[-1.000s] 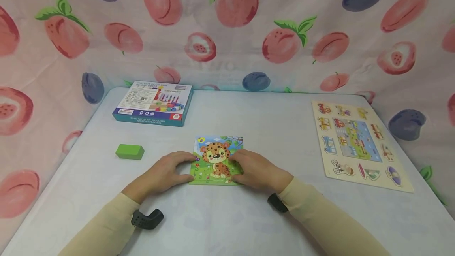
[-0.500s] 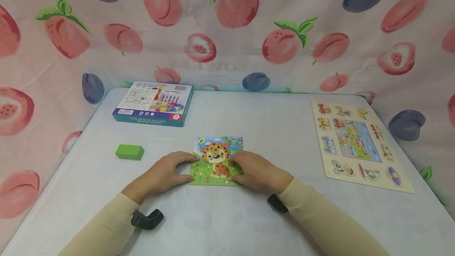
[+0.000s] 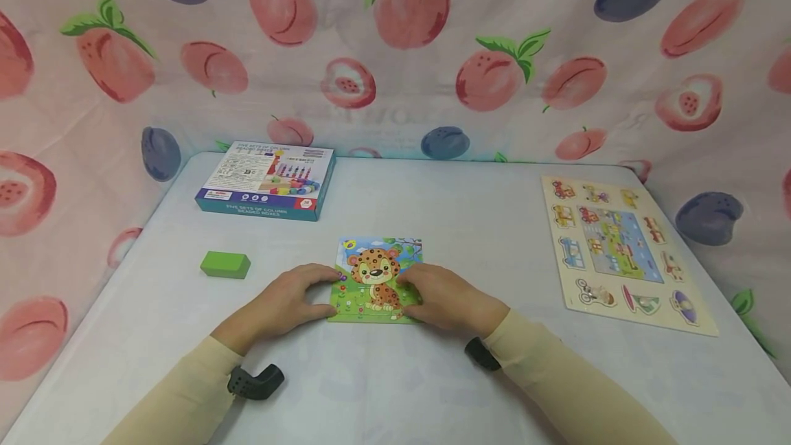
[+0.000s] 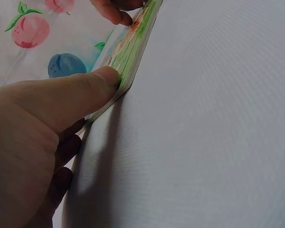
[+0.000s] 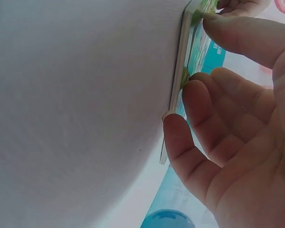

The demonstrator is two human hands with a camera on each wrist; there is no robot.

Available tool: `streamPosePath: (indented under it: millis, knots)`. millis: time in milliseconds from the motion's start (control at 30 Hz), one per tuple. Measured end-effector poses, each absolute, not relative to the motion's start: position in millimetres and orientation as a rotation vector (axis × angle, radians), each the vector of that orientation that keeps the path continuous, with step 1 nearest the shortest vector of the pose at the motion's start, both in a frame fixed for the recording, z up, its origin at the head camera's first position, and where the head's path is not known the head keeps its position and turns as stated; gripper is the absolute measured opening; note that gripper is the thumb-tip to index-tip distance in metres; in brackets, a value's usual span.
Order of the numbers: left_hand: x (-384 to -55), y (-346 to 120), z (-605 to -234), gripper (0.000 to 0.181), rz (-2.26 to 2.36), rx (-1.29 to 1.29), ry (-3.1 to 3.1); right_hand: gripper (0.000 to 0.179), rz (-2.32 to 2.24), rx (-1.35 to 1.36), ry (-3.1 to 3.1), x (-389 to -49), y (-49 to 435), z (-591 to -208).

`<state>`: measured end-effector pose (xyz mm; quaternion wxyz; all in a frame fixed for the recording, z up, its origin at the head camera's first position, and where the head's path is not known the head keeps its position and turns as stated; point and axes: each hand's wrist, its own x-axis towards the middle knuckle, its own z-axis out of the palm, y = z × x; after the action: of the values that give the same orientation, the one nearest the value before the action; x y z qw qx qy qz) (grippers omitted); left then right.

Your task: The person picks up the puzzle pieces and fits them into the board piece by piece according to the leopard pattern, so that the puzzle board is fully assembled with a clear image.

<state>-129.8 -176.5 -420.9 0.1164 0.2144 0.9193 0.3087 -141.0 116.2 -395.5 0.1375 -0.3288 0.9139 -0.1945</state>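
A square jigsaw puzzle (image 3: 378, 272) with a spotted leopard cub on green grass lies flat on the table between the two hands. My left hand (image 3: 290, 299) holds its left side, with the thumb (image 4: 88, 90) on the near corner in the left wrist view. At the opposite side my right hand (image 3: 452, 299) grips the edge. Its thumb (image 5: 247, 38) touches the picture face, while curled fingers (image 5: 204, 114) meet the rim. The right hand covers part of the puzzle's right side in the head view.
A green block (image 3: 225, 264) lies left of the puzzle. Behind it sits a flat bead-toy box (image 3: 266, 181). A wooden peg puzzle board (image 3: 627, 253) rests at the right. Fruit-patterned cloth (image 3: 395, 115) hangs behind the white table.
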Motion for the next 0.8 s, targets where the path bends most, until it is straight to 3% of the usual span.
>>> streamPosePath:
  millis: [800]
  knots:
    - [-129,-177,-422,0.053,0.926,0.641,2.679,0.043,-0.545,-0.811,2.681,-140,139,-399]
